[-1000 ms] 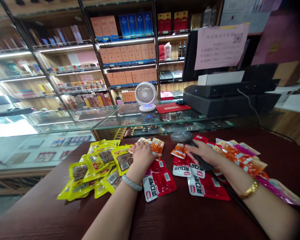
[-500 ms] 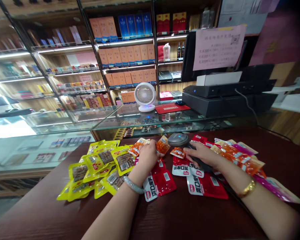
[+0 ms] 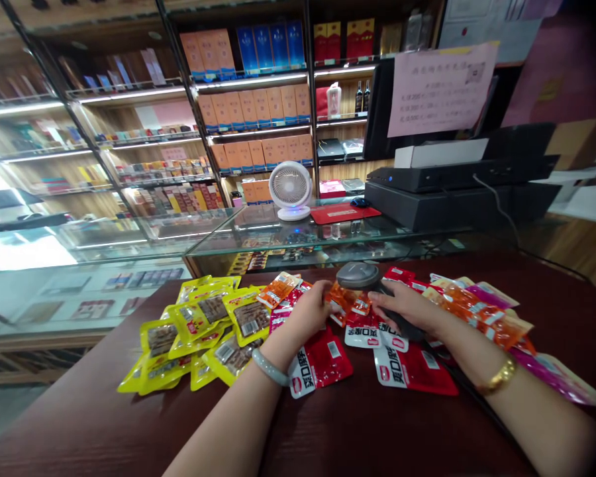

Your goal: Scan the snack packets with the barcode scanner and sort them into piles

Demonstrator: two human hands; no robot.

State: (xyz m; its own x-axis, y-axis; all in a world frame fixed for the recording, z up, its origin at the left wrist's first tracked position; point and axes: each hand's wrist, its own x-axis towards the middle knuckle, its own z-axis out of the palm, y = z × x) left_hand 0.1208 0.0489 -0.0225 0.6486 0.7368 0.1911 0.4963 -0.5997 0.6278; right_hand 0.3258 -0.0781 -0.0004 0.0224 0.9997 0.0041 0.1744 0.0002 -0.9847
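Note:
My right hand (image 3: 402, 305) is wrapped round a grey handheld barcode scanner (image 3: 358, 274), its head pointing left and its handle slanting down under my palm. Just left of it, my left hand (image 3: 310, 308) pinches an orange snack packet (image 3: 338, 299) beside the scanner's head; my fingertips are partly hidden. Another small orange packet (image 3: 361, 305) lies below the scanner. Red-and-white snack pouches (image 3: 328, 361) spread under both wrists. To the left is a heap of yellow snack packets (image 3: 198, 321), with an orange-and-white packet (image 3: 279, 289) at its edge.
More orange packets (image 3: 481, 311) and purple packets (image 3: 556, 377) lie right of my right arm on the dark brown table (image 3: 79, 424). Behind stand a glass counter (image 3: 258, 235), a white fan (image 3: 291, 191), a red mat (image 3: 345, 213) and a black till (image 3: 447, 199).
My left hand has moved right with the orange packet, from beside the orange-and-white packet to close by the scanner's head. My right hand still holds the scanner in nearly the same place.

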